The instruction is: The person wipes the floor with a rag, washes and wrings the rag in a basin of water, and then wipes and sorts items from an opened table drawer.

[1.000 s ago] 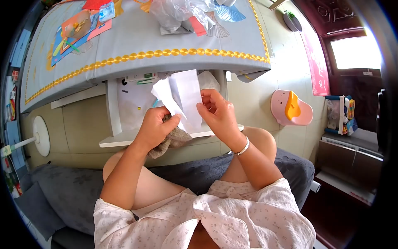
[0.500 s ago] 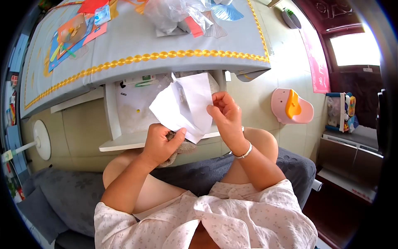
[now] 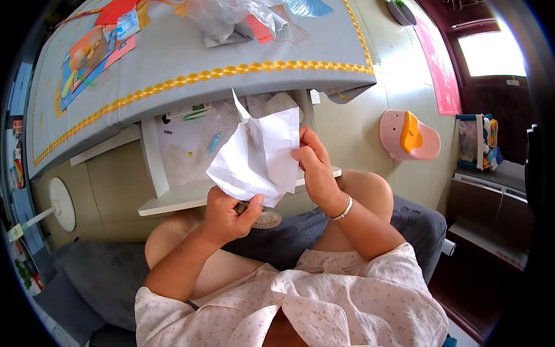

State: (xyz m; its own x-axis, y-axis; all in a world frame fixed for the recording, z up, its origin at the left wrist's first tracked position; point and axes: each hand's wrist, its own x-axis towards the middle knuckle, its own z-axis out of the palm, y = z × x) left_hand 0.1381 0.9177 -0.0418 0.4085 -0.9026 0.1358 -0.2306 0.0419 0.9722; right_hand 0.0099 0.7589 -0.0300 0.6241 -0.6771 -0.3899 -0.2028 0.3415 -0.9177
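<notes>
A creased white paper point(image 3: 254, 156), partly unfolded, is stretched between my two hands over an open drawer point(image 3: 179, 196). My left hand point(image 3: 228, 215) pinches its lower left edge and also grips a brown-grey cloth point(image 3: 267, 220), mostly hidden under the paper. At the paper's right edge, my right hand point(image 3: 317, 168) holds it between thumb and fingers. Inside the drawer lie a small blue item point(image 3: 214, 142), a yellow dot-like piece point(image 3: 190, 154) and a green-and-white box point(image 3: 199, 108).
The cloth-covered table point(image 3: 162, 63) stands beyond the drawer, bearing plastic bags point(image 3: 225, 20) and coloured papers point(image 3: 118, 55). A pink potty point(image 3: 399, 136) is on the floor at right, a white fan base point(image 3: 62, 204) at left. A grey sofa point(image 3: 110, 277) lies beneath me.
The paper has been opened wider and shifted slightly down. My left hand has moved a little lower and to the right, with the cloth now more covered.
</notes>
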